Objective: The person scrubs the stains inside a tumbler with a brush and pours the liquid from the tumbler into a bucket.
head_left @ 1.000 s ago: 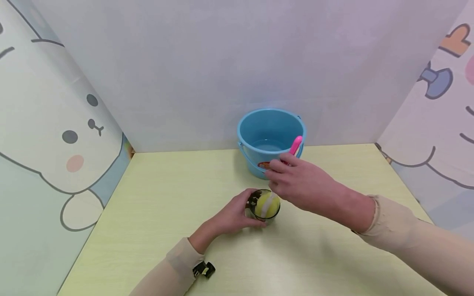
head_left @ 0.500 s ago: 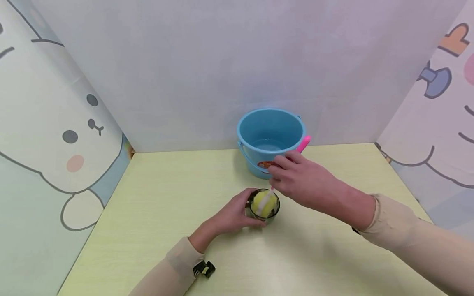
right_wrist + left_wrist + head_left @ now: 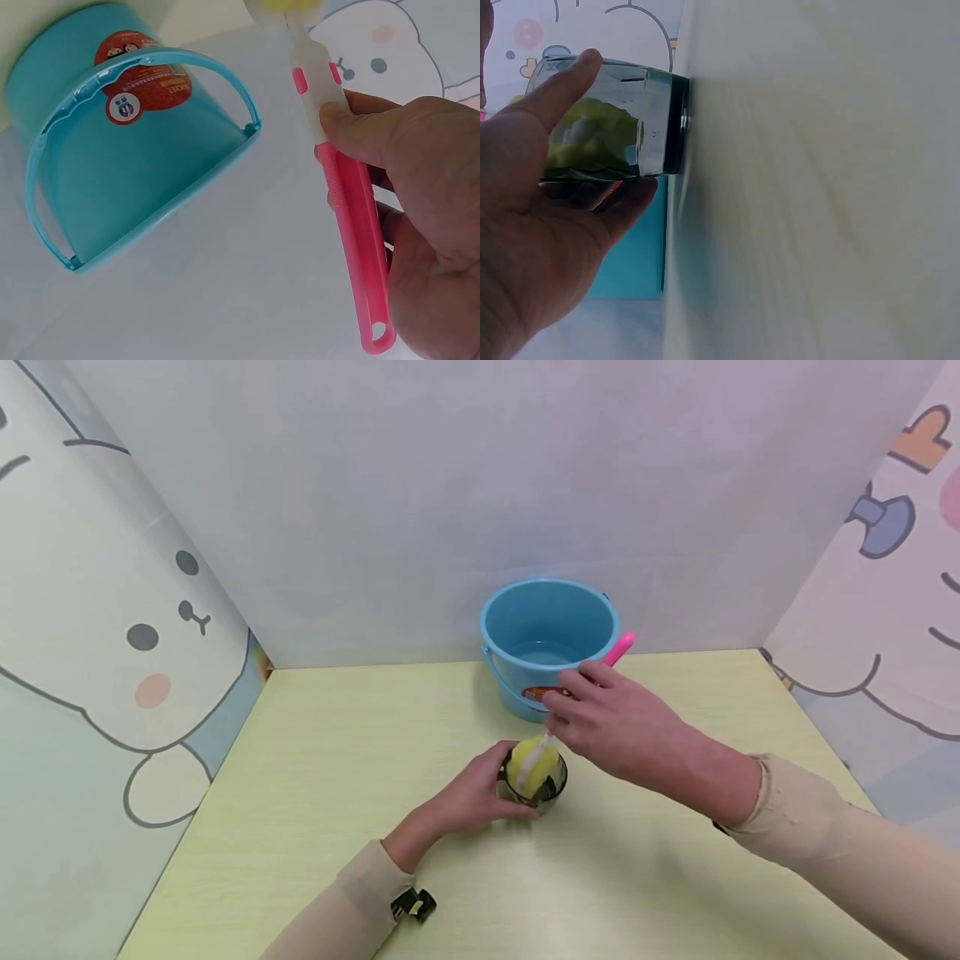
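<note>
My left hand (image 3: 468,795) grips a dark tinted drinking glass (image 3: 655,120) that stands upright on the table, its thumb and fingers round opposite sides. Inside the mouth of the glass is the yellow sponge head (image 3: 534,767) of a cup brush, partly above the rim. With my right hand (image 3: 611,717) I hold the brush by its pink and white handle (image 3: 352,217). The thumb presses the white neck in the right wrist view, and the fingers wrap behind it. The handle tilts up to the right, away from the glass.
A light blue bucket (image 3: 513,685) with a red label and a hanging handle stands behind the hands, against the back wall (image 3: 375,527). The pale yellow table (image 3: 337,752) reaches to side walls printed with cartoon animals.
The pink handle end has swung to the right, and the sponge head has shifted left and slightly up within the glass. My left hand and the glass have stayed in place.
</note>
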Tool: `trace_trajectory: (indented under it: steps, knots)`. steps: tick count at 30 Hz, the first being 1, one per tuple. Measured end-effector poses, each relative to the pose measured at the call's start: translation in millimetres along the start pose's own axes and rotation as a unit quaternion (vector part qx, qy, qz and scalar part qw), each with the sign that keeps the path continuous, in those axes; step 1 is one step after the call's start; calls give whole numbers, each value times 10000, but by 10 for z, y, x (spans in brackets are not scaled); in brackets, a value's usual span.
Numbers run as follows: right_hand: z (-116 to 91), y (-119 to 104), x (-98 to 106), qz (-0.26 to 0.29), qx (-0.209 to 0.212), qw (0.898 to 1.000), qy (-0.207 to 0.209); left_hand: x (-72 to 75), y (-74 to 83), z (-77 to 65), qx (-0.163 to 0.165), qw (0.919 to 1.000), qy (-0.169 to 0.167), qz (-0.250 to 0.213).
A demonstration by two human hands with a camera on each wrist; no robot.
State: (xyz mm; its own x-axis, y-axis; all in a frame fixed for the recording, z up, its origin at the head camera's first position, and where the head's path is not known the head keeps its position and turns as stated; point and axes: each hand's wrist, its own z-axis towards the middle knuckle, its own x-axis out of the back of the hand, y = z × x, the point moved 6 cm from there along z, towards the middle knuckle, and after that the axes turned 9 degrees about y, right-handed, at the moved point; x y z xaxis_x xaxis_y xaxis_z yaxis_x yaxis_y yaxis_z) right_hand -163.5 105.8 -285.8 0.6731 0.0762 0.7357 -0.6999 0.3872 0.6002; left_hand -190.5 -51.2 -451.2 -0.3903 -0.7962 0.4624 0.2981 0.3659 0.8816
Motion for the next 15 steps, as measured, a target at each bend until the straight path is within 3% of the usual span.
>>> trace_trajectory:
  steps: [8, 15]
  knots:
    - [3, 27, 27, -377, 38, 9991, -198, 1, -15, -2, 14, 10000, -10, 75]
    - [0, 58, 50, -392, 7, 9984, -395, 10, -2, -11, 36, 9999, -11, 94]
